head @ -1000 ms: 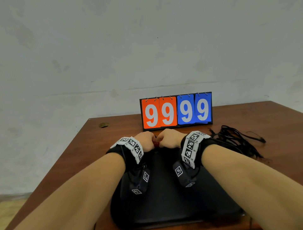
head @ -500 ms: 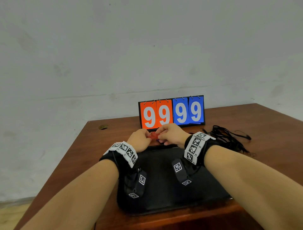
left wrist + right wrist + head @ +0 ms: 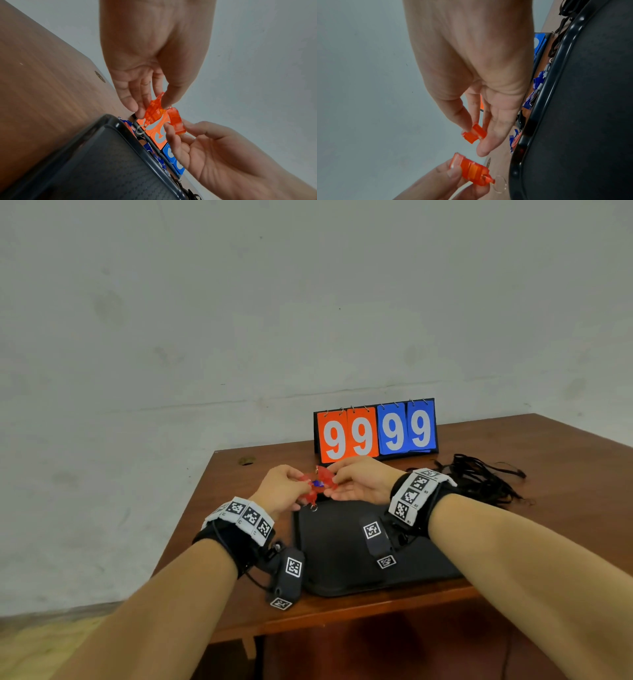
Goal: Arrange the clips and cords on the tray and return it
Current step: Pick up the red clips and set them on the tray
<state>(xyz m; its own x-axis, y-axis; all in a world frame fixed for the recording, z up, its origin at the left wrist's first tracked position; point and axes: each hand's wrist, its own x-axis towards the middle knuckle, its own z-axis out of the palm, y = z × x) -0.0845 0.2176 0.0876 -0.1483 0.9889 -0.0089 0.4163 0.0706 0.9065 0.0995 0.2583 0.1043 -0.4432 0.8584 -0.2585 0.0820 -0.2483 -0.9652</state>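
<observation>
Two translucent red clips are held above the far edge of the black tray [image 3: 342, 559]. My left hand [image 3: 301, 485] pinches the longer red clip [image 3: 153, 112], which has a small metal ring hanging from it. My right hand [image 3: 330, 486] pinches the shorter red clip [image 3: 475, 133] between thumb and fingers. The two clips are close together but apart in the right wrist view. Several blue clips [image 3: 154, 151] lie on the table along the tray's far rim. A tangle of black cords [image 3: 479, 479] lies on the table to the right of my right wrist. The tray's floor is bare.
A flip scoreboard [image 3: 375, 431] reading 99 99 stands just behind my hands. The brown wooden table [image 3: 239, 508] ends at its left edge near my left wrist, and the tray's near rim sits close to the table's front edge. A grey wall rises behind.
Both hands have lifted from the table behind the tray's far rim and now hold the red clips in the air, slightly apart. The head view has pulled back.
</observation>
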